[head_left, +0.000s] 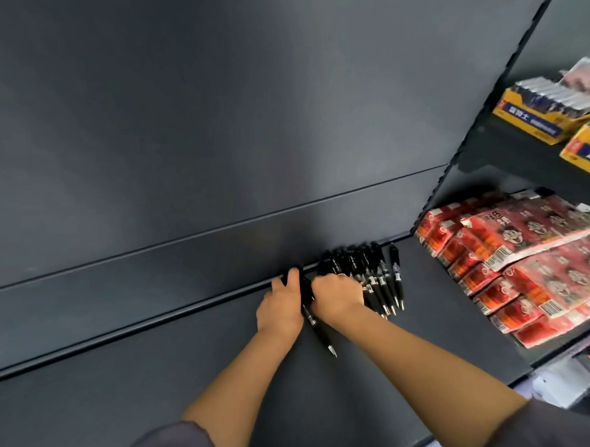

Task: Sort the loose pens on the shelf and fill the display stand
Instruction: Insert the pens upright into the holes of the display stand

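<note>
Shelf [158,381]: dark and flat. A dark back panel [181,127] rises behind it.
Left grip [283,305]: on the shelf at its back edge. My fingers are curled over something dark. It is blurred, so I cannot tell whether I clamp anything.
Stray pen [320,327]: black, flat on the shelf between my two grips, tip toward me. Its far end is hidden between them.
Right grip [337,295]: just beside the left one, knuckles up. My fingers curl down round the left part of the pens, holding them.
Pens [374,280]: black with pale label bands, in a tight row on the shelf. Their butts are at the back panel and their tips point toward me.
Single pen [396,276]: lies slightly apart, right of the row.
Red packets [525,257]: stacked in the next bay, near the pens but apart from them.
Yellow boxes [546,117]: on the higher shelf, far right.
</note>
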The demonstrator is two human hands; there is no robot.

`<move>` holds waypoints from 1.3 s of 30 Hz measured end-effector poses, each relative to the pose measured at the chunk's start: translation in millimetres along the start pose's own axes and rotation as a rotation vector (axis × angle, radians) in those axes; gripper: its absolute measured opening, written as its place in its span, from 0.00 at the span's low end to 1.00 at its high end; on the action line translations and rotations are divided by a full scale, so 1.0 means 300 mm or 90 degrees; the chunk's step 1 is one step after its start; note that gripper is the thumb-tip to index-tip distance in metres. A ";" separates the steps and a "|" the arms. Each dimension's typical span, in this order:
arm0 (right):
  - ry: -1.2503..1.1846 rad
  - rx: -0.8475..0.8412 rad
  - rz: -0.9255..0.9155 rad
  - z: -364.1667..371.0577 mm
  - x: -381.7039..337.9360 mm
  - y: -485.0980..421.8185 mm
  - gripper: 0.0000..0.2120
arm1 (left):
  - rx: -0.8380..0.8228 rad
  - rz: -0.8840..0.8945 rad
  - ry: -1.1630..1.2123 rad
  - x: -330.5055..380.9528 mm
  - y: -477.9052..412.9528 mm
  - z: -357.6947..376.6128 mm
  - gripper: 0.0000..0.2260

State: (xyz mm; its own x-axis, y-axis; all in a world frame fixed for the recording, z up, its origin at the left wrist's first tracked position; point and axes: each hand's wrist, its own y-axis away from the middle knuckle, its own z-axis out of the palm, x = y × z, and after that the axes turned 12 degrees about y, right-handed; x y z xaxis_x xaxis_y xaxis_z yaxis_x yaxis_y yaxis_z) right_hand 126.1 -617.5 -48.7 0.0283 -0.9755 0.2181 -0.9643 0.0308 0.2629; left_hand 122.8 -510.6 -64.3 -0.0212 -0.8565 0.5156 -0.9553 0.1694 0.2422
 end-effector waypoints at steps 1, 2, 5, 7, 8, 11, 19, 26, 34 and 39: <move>-0.005 -0.017 -0.007 -0.003 -0.004 -0.003 0.11 | 0.004 -0.008 -0.004 -0.003 -0.001 0.004 0.29; -0.014 -0.030 -0.015 -0.003 -0.007 -0.005 0.11 | 0.005 -0.012 -0.013 -0.006 -0.001 0.009 0.31; -0.056 -0.049 -0.027 -0.005 -0.006 0.003 0.12 | 0.013 -0.019 0.003 -0.015 0.002 0.019 0.27; -0.126 -0.051 -0.009 -0.015 0.008 0.008 0.13 | 0.027 -0.041 0.106 -0.024 0.001 0.005 0.18; -0.175 -0.051 0.002 -0.024 0.018 0.012 0.13 | 0.030 -0.064 0.180 -0.030 0.004 -0.006 0.15; -0.350 -0.049 0.012 -0.058 0.049 0.022 0.06 | 0.047 -0.109 0.414 -0.044 0.024 -0.035 0.09; -0.878 -0.078 -0.081 -0.197 -0.037 0.190 0.07 | 0.142 -0.077 0.721 -0.033 0.262 -0.195 0.08; -0.910 -0.143 -0.262 -0.323 -0.363 0.422 0.09 | 0.253 -0.036 0.807 -0.163 0.644 -0.329 0.08; -0.873 -0.212 -0.407 -0.439 -0.917 0.774 0.08 | 0.453 -0.046 0.886 -0.493 1.081 -0.472 0.05; -0.754 -0.234 -0.512 -0.476 -1.292 0.990 0.08 | 0.568 -0.079 0.818 -0.822 1.384 -0.571 0.05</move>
State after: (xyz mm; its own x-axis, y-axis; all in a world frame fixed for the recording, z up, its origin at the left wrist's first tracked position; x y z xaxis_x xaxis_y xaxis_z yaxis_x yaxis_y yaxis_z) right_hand -133.6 -199.0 79.0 0.1102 -0.3568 -0.9277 -0.6700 -0.7161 0.1958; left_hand -218.2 -145.6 49.8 -0.1207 0.2084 0.9706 -0.8007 -0.5984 0.0289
